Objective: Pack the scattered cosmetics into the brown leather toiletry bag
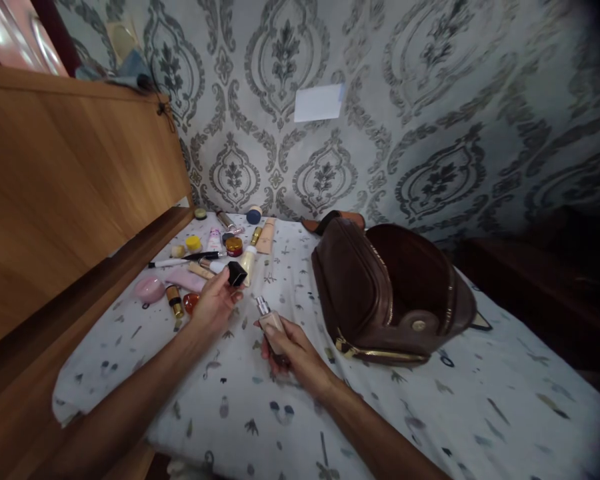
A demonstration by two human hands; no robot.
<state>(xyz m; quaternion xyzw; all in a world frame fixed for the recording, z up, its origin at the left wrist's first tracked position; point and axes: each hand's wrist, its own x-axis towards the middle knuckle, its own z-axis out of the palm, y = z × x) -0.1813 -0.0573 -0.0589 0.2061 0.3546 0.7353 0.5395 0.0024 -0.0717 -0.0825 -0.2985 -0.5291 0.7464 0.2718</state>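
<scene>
My left hand [217, 299] is closed on a black square cap [237, 273], held up over the patterned sheet. In my right hand [293, 347] is a beige foundation bottle [271, 325] with a silver pump neck, tilted toward the left. Cap and bottle are apart. Just beyond the left hand lie several cosmetics, among them a cream-coloured bottle [249, 265], an amber jar [234, 247] and a peach tube [266, 236]. An orange-red round item [191, 303] is partly hidden by my left hand.
A brown cosmetic bag [353, 287] stands unzipped at the right. To the left, a pink round case [150, 289] and a gold-and-black tube [174, 302] lie near the wooden panel [80, 153]. Patterned wallpaper rises behind.
</scene>
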